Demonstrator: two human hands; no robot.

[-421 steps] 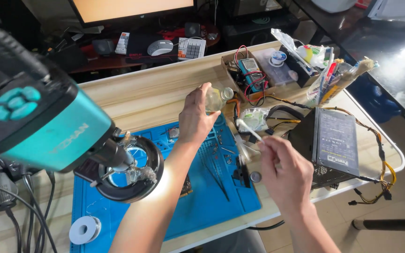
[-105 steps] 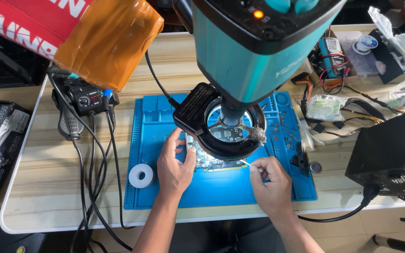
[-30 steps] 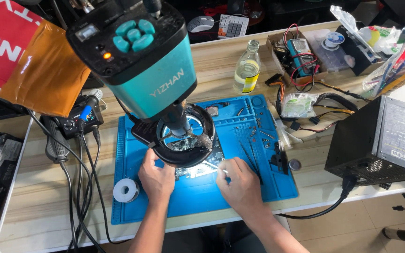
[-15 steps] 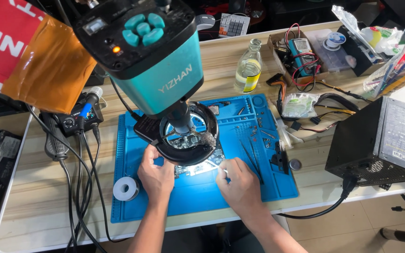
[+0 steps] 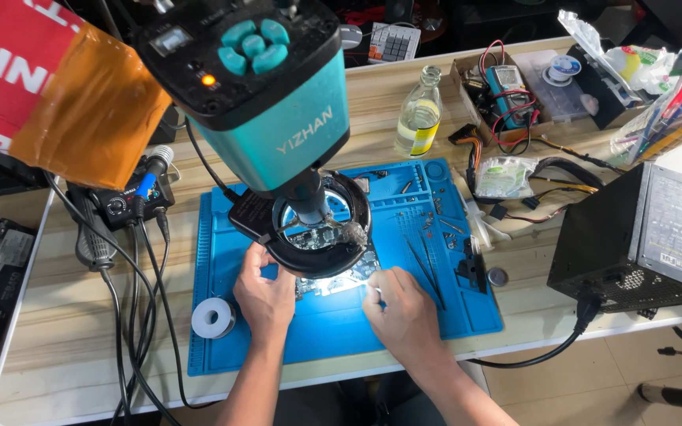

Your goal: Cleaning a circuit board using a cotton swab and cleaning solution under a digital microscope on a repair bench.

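**Both hands at the circuit board under the microscope ring light**

At the left edge of the wooden worktop [image 5: 57, 331] a bundle of black cables [image 5: 132, 315] runs down past the soldering handpiece stand [image 5: 124, 207]. On the blue silicone mat [image 5: 333, 323], near its lower left corner, lies a spool of solder wire [image 5: 213, 318]. Just right of it the left hand [image 5: 266, 296] rests on the mat, its fingers curled against the left edge of the circuit board [image 5: 333, 272], bracing it; whether they pinch the board or only press on it I cannot tell. The board sits at the mat's middle, mostly hidden beneath the black ring light [image 5: 317, 229] of the teal microscope head [image 5: 266, 102]. The right hand [image 5: 404, 312] is closed around a thin metal tool [image 5: 378, 293], its tip aimed at the lit board.

Done well, this seems to need the left hand steady and flat while the right heel stays planted on the mat, so only the fingertips move the tip.

Open room is tight: the ring light hangs low over the board, and tweezers [image 5: 428, 268] lie just right of the right hand. Further right, a black power supply [image 5: 641, 237] crowds the worktop's right edge, and a glass bottle [image 5: 418, 118] stands near the back
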